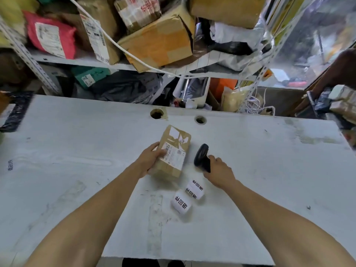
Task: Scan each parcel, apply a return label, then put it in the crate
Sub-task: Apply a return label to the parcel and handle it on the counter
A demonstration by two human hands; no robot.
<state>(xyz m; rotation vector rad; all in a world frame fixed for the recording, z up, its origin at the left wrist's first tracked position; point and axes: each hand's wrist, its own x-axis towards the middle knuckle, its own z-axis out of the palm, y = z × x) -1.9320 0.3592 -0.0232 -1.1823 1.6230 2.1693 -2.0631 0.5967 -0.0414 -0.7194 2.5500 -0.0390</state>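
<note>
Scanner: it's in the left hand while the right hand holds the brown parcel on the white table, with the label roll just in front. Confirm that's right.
Not quite: the hands are swapped. The head view shows the right hand gripping the black scanner, while the left hand holds the brown parcel on the white table. The label roll does lie just in front.

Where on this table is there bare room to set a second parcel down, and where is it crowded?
Bare patches: the table left of the left hand, and the stretch right of the right hand out to the far edge. Crowded: the middle, where the parcel, scanner and label strip sit close together.
</note>
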